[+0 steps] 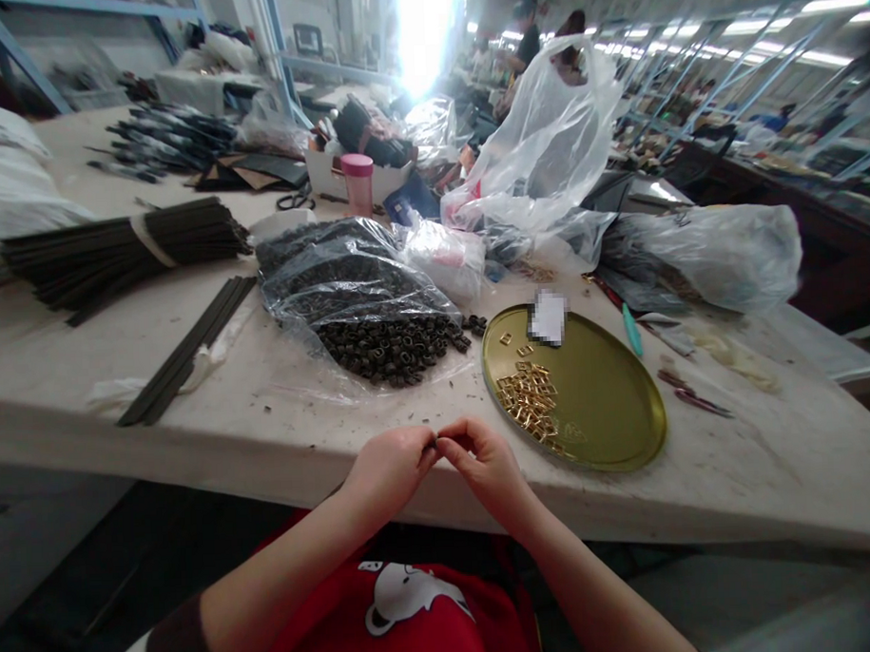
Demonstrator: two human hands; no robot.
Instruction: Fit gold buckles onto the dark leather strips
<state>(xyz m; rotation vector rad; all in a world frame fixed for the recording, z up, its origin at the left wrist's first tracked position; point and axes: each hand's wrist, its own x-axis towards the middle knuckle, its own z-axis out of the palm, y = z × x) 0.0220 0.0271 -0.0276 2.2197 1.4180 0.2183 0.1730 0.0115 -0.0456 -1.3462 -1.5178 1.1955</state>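
My left hand point(393, 465) and my right hand point(486, 462) meet at the table's front edge, fingertips pinched together. Between them is a tiny dark piece, mostly hidden by the fingers; its kind cannot be made out. Just beyond, a clear plastic bag point(333, 272) lies open with a heap of small dark loops point(389, 351) spilling from its mouth. To the right of my hands sits a round gold-coloured tray point(601, 396). Many small gold buckles point(527, 399) are piled at its left side, and a white blurred card point(547, 317) lies at its far rim.
Dark strips point(193, 349) lie at left, before a tied bundle of strips point(118, 247). Behind stand a pink-lidded jar point(359, 186) and a plastic bag point(543, 142). A teal-handled tool point(631, 329) and red-handled snips point(694, 398) rest right of the tray. People are in the background.
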